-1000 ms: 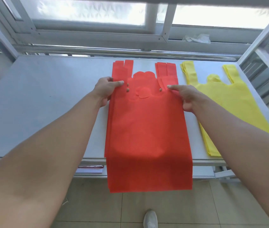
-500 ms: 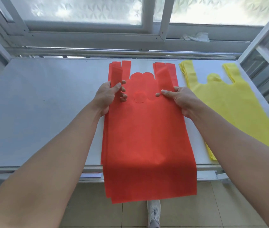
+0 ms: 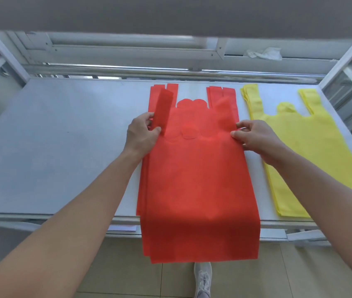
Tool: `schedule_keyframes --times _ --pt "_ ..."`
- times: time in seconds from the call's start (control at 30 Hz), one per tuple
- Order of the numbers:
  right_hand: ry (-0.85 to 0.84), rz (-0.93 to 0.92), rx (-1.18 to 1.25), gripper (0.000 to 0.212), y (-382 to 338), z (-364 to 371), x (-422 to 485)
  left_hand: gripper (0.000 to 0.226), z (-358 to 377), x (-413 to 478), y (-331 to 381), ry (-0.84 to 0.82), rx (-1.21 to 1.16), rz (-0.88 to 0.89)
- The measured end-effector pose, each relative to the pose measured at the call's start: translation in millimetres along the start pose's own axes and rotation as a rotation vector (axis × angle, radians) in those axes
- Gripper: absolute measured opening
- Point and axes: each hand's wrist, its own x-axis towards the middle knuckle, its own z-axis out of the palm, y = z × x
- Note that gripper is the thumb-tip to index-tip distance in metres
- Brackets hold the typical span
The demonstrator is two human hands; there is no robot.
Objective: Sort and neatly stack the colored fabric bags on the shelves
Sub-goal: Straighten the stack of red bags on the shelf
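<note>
A stack of red fabric bags (image 3: 196, 179) lies in the middle of the grey shelf (image 3: 52, 147), its lower end hanging over the front edge. My left hand (image 3: 141, 136) pinches the left handle strip of the top red bag, which stands up slightly. My right hand (image 3: 254, 138) pinches the same bag's right edge near the handle. A stack of yellow fabric bags (image 3: 306, 151) lies flat to the right, apart from the red stack.
The underside of an upper shelf (image 3: 170, 14) fills the top of the view. White frame posts (image 3: 342, 63) flank the shelf, with a window rail behind. A crumpled white scrap (image 3: 264, 53) rests on the sill. My shoe (image 3: 203, 280) shows on the tiled floor.
Both hands have shifted outward to the bag's edges and pinched the top red bag's handles. The camera has dipped, so the upper shelf now hides the window.
</note>
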Motion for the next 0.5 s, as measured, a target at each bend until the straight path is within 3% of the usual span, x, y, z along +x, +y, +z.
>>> schedule_keyframes --times 0.13,0.23,0.37,0.5 --pt "0.006 -0.038 0.156 0.015 -12 -12 -1 0.037 -3 12 12 0.016 -0.123 -0.006" --pt "0.051 -0.042 0.143 0.014 -27 -18 16 0.040 3 44 28 0.034 -0.133 0.009" --pt "0.167 0.021 0.057 0.012 -36 -18 52 0.037 22 92 44 0.006 -0.024 -0.019" --pt "0.234 0.028 -0.190 0.007 -23 -10 71 0.047 43 113 28 -0.012 0.195 -0.084"
